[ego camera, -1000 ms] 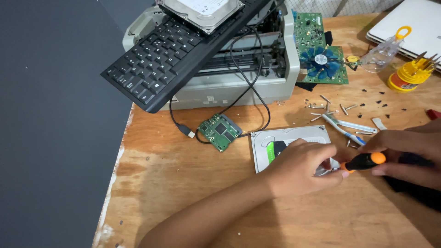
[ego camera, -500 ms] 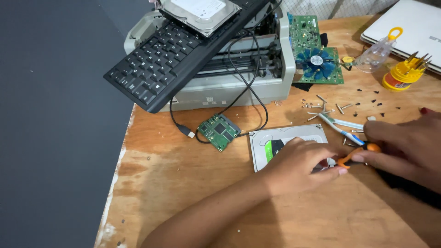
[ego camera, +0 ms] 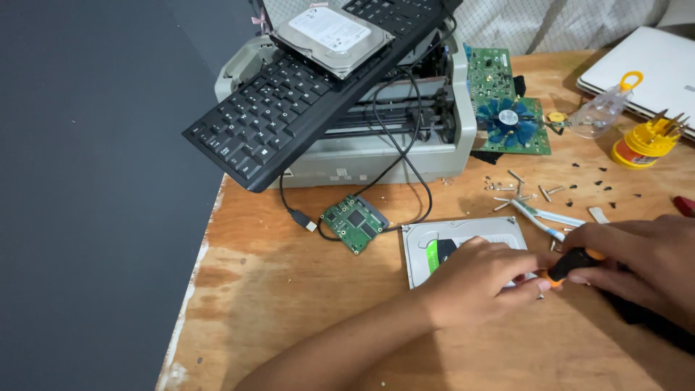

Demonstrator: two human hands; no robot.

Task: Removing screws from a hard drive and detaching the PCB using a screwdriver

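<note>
Hard drive (ego camera: 463, 242) sits flat on the wooden table (ego camera: 289, 304), lower centre-right of frame: silver rectangular case, green and black label patch showing. Left hand (ego camera: 481, 282) lies over its right half, fingers curled down on it. Right hand (ego camera: 641, 257) at lower right clenches a screwdriver (ego camera: 568, 262), black-and-orange handle, tip hidden behind the left fingers. Small green circuit board (ego camera: 355, 223) just left of the drive.

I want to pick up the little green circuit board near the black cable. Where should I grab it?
Probably pinch the small green circuit board by its two bare opposite edges, coming from above. It lies flat on the wooden table with chips on top, and its cable leaves one corner, so take the sides away from that.
</note>
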